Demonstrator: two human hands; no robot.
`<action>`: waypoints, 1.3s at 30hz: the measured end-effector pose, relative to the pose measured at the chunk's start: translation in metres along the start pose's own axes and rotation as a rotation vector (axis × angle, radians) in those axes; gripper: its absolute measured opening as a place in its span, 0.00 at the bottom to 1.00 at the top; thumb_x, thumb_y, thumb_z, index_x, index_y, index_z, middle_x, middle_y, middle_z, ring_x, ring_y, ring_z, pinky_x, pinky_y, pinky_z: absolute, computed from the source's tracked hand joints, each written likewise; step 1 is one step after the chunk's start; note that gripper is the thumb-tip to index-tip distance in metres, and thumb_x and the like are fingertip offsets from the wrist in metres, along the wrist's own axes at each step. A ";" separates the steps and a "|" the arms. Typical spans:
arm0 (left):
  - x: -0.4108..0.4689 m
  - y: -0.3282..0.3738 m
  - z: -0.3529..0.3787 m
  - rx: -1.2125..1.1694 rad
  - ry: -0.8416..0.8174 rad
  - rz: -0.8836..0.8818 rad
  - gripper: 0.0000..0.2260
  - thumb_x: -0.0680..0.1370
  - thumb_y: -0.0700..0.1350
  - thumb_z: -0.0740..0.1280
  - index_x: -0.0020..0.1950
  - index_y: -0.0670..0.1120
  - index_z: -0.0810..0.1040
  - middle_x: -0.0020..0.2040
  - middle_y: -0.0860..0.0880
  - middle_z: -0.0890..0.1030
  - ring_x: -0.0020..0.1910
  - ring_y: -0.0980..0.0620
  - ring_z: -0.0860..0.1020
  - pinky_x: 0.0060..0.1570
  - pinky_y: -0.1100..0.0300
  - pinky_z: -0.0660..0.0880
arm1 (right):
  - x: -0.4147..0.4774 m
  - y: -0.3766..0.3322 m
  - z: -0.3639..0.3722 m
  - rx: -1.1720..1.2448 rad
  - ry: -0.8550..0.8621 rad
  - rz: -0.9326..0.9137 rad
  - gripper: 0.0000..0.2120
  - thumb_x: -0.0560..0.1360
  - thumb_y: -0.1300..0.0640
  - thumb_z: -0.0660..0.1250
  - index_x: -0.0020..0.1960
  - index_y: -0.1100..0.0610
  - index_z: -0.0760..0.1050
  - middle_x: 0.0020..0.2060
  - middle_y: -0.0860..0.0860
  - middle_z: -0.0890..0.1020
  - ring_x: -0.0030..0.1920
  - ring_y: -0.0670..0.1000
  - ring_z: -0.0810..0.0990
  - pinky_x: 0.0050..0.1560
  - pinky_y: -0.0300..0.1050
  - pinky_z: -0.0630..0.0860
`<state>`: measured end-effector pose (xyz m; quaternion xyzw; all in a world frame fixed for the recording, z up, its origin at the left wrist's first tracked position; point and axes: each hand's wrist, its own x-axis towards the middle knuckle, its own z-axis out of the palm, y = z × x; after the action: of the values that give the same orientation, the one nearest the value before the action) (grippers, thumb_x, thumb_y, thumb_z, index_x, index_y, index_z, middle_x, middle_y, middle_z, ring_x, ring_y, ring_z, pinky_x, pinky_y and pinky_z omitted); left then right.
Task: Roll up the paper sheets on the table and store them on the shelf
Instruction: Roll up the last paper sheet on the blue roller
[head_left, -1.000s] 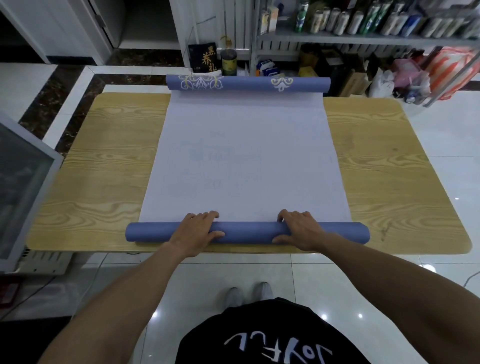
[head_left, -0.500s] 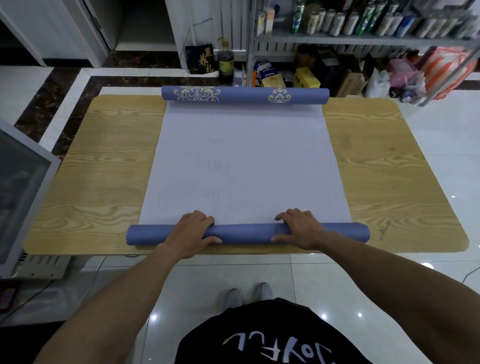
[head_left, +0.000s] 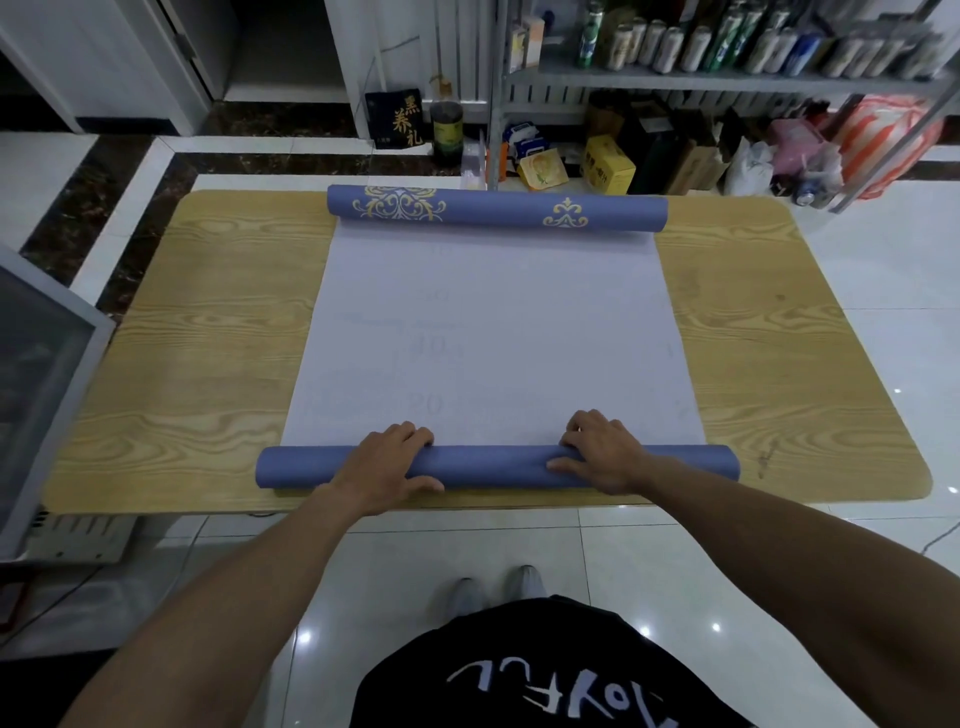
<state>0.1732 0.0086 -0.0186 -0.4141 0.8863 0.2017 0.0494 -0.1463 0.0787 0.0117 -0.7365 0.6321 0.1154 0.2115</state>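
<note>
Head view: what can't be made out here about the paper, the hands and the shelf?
- Print on the paper sheet: too faint and blurred to read.
- Palms of the left hand and right hand on the near roll: hidden by the hands' own backs.
- Shelf: upper part cut off by the top edge; labels on its cans too small and blurred.

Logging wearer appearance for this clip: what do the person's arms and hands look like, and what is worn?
No sleeves, gloves or watch show on the left arm or right arm; both are bare as far as visible. The left hand has no visible jewellery; the right hand shows a small glint on one finger, perhaps a ring. Below is a black shirt with white lettering.
</note>
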 end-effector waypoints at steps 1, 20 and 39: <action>0.001 -0.001 -0.001 0.021 -0.006 0.006 0.40 0.66 0.78 0.43 0.61 0.50 0.70 0.57 0.50 0.75 0.49 0.54 0.72 0.50 0.60 0.71 | -0.001 -0.001 0.001 0.008 0.017 -0.005 0.26 0.77 0.36 0.55 0.63 0.54 0.73 0.60 0.52 0.72 0.59 0.51 0.69 0.59 0.48 0.67; 0.021 -0.002 -0.006 -0.072 0.041 -0.139 0.18 0.76 0.63 0.60 0.49 0.49 0.71 0.47 0.50 0.70 0.45 0.50 0.72 0.47 0.55 0.73 | 0.000 -0.007 0.000 -0.122 -0.042 -0.054 0.34 0.69 0.34 0.67 0.67 0.54 0.68 0.61 0.52 0.70 0.60 0.53 0.68 0.59 0.48 0.68; 0.002 -0.005 -0.019 0.261 -0.079 0.014 0.38 0.69 0.75 0.45 0.67 0.51 0.68 0.63 0.50 0.73 0.54 0.49 0.75 0.57 0.57 0.68 | -0.002 -0.006 -0.003 -0.029 -0.062 -0.022 0.22 0.76 0.43 0.65 0.65 0.52 0.66 0.57 0.53 0.75 0.55 0.54 0.73 0.54 0.48 0.71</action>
<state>0.1771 -0.0030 -0.0027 -0.3896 0.9052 0.1010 0.1361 -0.1412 0.0795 0.0165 -0.7426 0.6152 0.1449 0.2215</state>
